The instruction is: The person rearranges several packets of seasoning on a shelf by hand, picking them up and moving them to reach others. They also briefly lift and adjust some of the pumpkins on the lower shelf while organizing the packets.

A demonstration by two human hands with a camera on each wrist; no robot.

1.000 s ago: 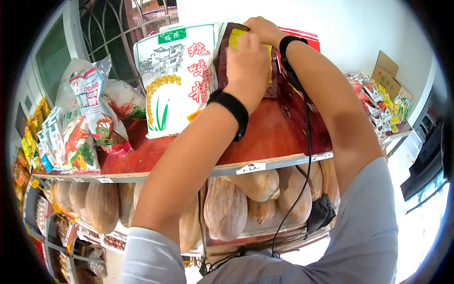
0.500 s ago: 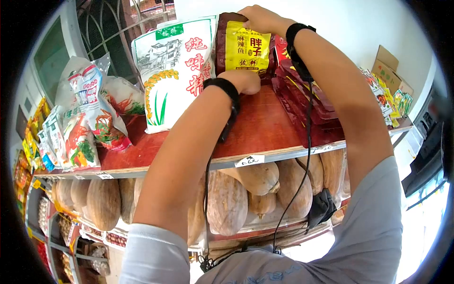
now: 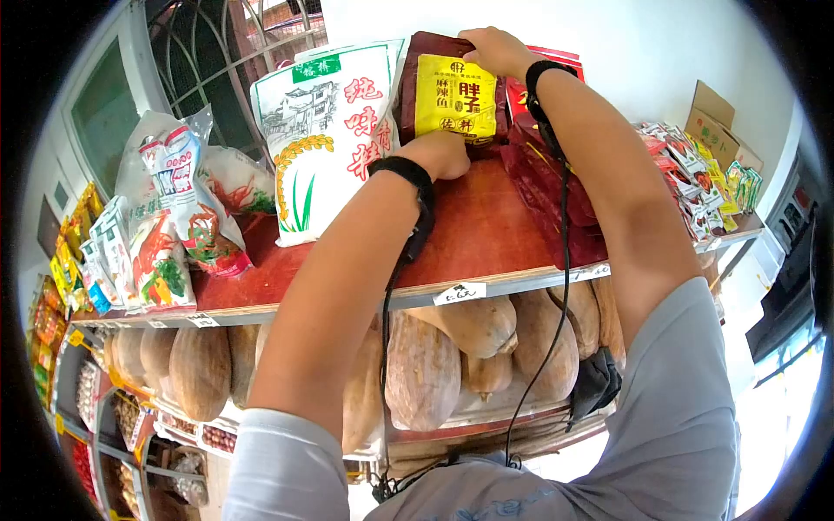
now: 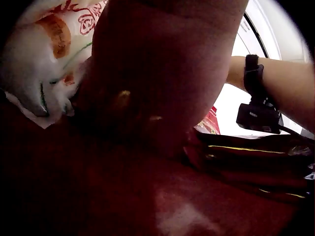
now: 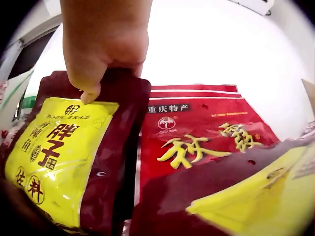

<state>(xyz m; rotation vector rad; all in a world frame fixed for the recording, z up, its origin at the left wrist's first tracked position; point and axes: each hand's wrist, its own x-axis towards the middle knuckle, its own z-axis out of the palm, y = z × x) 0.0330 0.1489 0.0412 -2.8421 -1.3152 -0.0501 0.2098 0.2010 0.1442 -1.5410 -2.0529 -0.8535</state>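
Packet (image 3: 454, 97): stands on shelf (image 3: 486, 230), far side, right of white bag (image 3: 323, 161).
Right hand (image 3: 498, 52): thumb and fingers pinch packet's top edge.
Left hand (image 3: 440, 154): at packet's base; finger opening and hold cannot be told.
Stack (image 3: 543, 195): maroon packets, right, nearer than packet.

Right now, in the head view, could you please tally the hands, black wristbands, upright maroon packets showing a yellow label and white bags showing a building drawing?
Hands (left hand, right hand): 2
Black wristbands: 2
Maroon packet showing a yellow label: 1
White bag showing a building drawing: 1
Total: 6
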